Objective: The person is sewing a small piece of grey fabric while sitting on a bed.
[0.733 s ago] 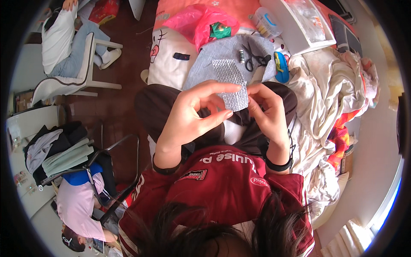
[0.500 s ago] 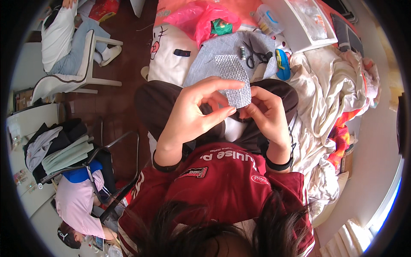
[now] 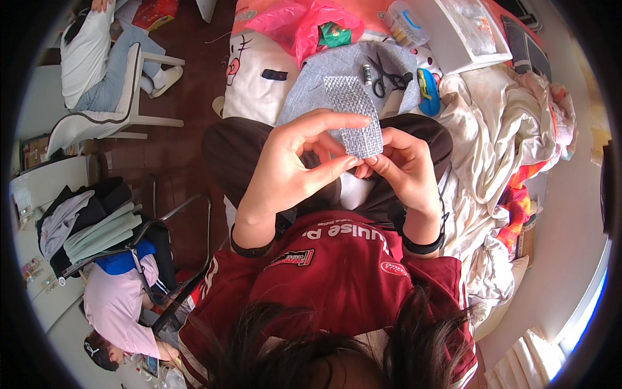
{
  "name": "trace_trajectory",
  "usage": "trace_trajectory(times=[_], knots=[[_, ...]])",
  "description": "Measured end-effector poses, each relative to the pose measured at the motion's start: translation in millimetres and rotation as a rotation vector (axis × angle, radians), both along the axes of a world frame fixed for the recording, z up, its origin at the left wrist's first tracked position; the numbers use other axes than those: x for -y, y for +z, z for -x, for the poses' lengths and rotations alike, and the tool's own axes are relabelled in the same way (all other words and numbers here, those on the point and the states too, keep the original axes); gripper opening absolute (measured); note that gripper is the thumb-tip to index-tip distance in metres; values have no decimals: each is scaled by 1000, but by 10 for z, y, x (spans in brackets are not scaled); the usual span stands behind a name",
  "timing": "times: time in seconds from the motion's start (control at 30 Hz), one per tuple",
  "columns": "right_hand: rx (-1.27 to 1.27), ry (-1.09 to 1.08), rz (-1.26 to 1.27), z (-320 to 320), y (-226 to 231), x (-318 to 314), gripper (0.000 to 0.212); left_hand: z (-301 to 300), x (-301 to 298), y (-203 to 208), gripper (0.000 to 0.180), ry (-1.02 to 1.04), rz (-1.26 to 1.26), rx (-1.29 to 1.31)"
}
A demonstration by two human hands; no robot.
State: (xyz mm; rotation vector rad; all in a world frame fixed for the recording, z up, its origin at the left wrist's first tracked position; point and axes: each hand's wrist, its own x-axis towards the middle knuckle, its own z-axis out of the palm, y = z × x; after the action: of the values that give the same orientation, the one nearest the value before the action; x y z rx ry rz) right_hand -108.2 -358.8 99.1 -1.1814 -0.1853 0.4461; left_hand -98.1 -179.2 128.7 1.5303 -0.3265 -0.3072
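A strip of grey-and-white woven fabric (image 3: 354, 107) is held up over my crossed legs. My left hand (image 3: 288, 162) pinches its lower left edge between thumb and fingers, the index finger reaching across its face. At its lower right corner my right hand (image 3: 409, 170) grips it, thumb and fingertips close together; whether a needle is there is too small to tell. Just beyond lies a larger grey cloth (image 3: 308, 87), carrying black-handled scissors (image 3: 389, 81) and a small thread spool (image 3: 367, 75). A blue and yellow case (image 3: 427, 94) lies to their right.
Behind the cloth are a pink plastic bag (image 3: 285, 29), a clear lidded box (image 3: 406, 26) and a white open drawer-like box (image 3: 463, 48). Crumpled bedding (image 3: 476, 142) lies right. A small dark patch (image 3: 274, 75) rests left. Two other people sit on chairs at the left.
The strip and both hands have shifted slightly; my right thumb now lies closer to my left thumb at the strip's lower edge. Both hands keep their hold.
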Motion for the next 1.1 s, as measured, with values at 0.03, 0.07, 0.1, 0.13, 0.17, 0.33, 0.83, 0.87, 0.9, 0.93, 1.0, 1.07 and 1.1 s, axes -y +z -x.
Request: trace_trajectory(times=[0.03, 0.07, 0.1, 0.13, 0.17, 0.33, 0.83, 0.87, 0.9, 0.93, 1.0, 1.07, 1.1], knots=[[0, 0, 0, 1, 1, -1, 7, -1, 0, 8, 38, -1, -3, 0], [14, -4, 9, 2, 0, -4, 7, -2, 0, 12, 38, -3, -6, -1], [28, -9, 18, 3, -2, -5, 7, 1, 0, 13, 38, -2, -6, 0], [29, -9, 18, 5, -4, -6, 7, 5, 0, 15, 38, 1, -6, -7], [27, -12, 19, 5, -12, -3, 7, 4, 3, 13, 38, 2, -5, -15], [39, -33, 46, 3, -32, -14, 7, -2, 14, 19, 38, 6, -14, -11], [45, -32, 63, -24, -47, -39, 7, -21, -7, 22, 37, 0, -28, -10], [41, -34, 51, -24, -45, -43, 7, -21, -7, 21, 37, -1, -34, -7], [38, -36, 39, -24, -44, -46, 8, -21, -8, 22, 37, -1, -34, -7], [38, -36, 39, -23, -48, -46, 8, -22, -8, 26, 37, -1, -34, -12], [35, -31, 40, -23, -58, -45, 9, -23, -9, 35, 37, -1, -34, -17], [35, -27, 47, -24, -55, -43, 9, -21, -10, 42, 37, -6, -28, -23], [34, -23, 54, -24, -53, -43, 9, -20, -10, 44, 37, -6, -28, -22]])
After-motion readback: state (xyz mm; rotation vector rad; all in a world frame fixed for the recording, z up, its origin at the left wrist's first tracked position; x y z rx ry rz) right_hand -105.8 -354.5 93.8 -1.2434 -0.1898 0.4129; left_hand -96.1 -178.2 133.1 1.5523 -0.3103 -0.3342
